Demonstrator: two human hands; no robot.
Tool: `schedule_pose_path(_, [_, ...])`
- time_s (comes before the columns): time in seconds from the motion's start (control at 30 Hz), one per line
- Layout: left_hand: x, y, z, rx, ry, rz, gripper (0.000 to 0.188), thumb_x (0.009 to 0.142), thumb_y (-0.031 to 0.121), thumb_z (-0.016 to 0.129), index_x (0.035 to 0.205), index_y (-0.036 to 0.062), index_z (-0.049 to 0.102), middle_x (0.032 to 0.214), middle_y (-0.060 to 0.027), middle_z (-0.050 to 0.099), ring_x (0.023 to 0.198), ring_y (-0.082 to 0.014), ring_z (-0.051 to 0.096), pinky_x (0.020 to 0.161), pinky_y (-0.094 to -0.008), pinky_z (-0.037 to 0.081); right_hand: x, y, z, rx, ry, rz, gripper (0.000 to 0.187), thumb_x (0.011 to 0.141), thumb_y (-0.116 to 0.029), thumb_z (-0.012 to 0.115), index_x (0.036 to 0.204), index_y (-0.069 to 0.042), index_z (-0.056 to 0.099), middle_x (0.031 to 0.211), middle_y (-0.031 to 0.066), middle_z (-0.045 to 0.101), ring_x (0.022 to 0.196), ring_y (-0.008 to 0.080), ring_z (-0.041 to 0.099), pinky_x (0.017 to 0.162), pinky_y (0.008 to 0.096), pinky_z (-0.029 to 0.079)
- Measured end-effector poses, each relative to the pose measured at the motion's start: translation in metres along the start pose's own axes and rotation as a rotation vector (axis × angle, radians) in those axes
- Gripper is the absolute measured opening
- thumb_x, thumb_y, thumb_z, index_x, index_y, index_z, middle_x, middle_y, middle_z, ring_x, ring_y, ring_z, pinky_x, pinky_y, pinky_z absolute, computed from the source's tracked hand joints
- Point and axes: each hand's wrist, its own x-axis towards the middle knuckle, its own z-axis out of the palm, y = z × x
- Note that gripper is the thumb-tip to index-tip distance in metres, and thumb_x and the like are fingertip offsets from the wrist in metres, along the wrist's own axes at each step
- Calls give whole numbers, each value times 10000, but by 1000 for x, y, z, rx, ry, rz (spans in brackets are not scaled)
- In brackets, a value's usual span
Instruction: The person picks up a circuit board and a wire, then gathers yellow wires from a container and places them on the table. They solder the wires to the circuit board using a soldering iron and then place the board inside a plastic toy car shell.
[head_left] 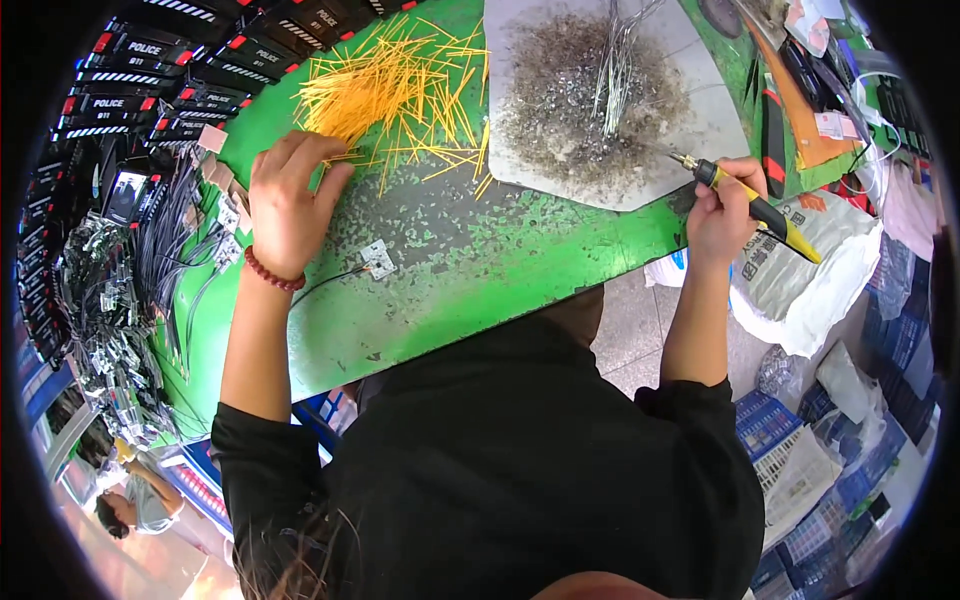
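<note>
My left hand [290, 195], with a red bead bracelet on its wrist, is over the green table at the near-left edge of a loose pile of thin yellow wires [375, 85]. Its fingers are bent, thumb apart from the index finger, and nothing shows between them. In my right hand [725, 215] is a yellow and black soldering iron [765, 212], its tip pointing left over a scorched pale sheet [715, 125]. Strands of silvery solder wire [615, 95] hang over that sheet's dark spatter. Between my hands a small white circuit board [378, 258] with a black lead lies on the table.
Black toy-like cases [140, 75] are stacked along the left edge, above bundled black wires and boards [110, 370]. Red-handled pliers or cutters [772, 140] lie at the right. A white sack [815, 265] and stacked blue printed sheets [770, 430] fill the lower right. Another person [150, 500] is far left.
</note>
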Motion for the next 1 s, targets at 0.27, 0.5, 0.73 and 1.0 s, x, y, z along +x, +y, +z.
schedule_pose_path(0.27, [-8,-11,16,107,-42,39,136,763,87,699,870,68,616,880,-59,618,859,-260,589,762,-376,433,0,3,5,-72,-89,-33,100,749,9,517,838,30,559,707,72,566,573,113,524,534,217,394])
schedule_pose_path(0.5, [-11,6,-12,-119,88,-136,94,748,37,717,790,44,633,844,-95,649,809,-279,618,731,-370,476,9,16,-18,190,-122,34,155,752,-88,491,841,28,544,726,93,547,557,125,465,532,218,369])
schedule_pose_path(0.73, [-20,8,-13,-252,-3,-96,103,717,51,718,771,41,630,779,-95,616,761,-292,604,679,-389,478,-17,-9,7,343,-247,202,426,889,-270,513,1181,39,508,758,109,577,599,148,455,579,264,365])
schedule_pose_path(1.0, [-7,15,4,-151,-83,-193,108,741,178,693,775,87,646,813,-78,626,782,-289,624,708,-408,498,-45,0,62,317,-360,235,376,860,-220,585,1122,44,524,760,122,587,572,134,481,539,230,382])
